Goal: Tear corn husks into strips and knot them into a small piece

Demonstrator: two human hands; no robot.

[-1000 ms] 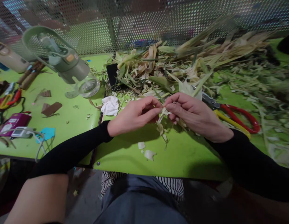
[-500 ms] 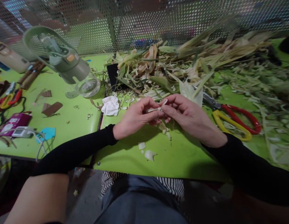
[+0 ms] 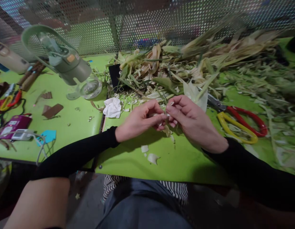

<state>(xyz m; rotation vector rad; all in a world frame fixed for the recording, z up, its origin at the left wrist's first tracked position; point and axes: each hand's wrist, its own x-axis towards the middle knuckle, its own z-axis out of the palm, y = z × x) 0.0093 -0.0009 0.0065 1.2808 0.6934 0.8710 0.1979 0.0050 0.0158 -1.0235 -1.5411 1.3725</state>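
Both hands meet over the green table [image 3: 128,159], fingertips nearly touching. My left hand [image 3: 144,119] is closed in a pinch on a thin pale strip of corn husk [image 3: 159,115], mostly hidden by the thumb. Thumb and finger of my right hand [image 3: 188,117] pinch the strip's other end, a small pale tip [image 3: 171,103] showing above them. Below the fingers lie curled husk scraps [image 3: 172,138]. Nearer the table's front edge are a pale husk piece [image 3: 153,158] and a small square scrap [image 3: 144,148].
Corn husks [image 3: 159,63] are heaped behind the hands. Scissors with red and yellow handles [image 3: 243,124] lie right of my right hand. Crumpled tissue [image 3: 112,107] sits to the left, near a tilted green-lidded bottle [image 3: 76,68]. A perforated screen [image 3: 140,25] stands at the back.
My right hand has shifted slightly, and its fingertips have turned around the strip. Less of the strip shows between the hands now. My left hand has barely moved.
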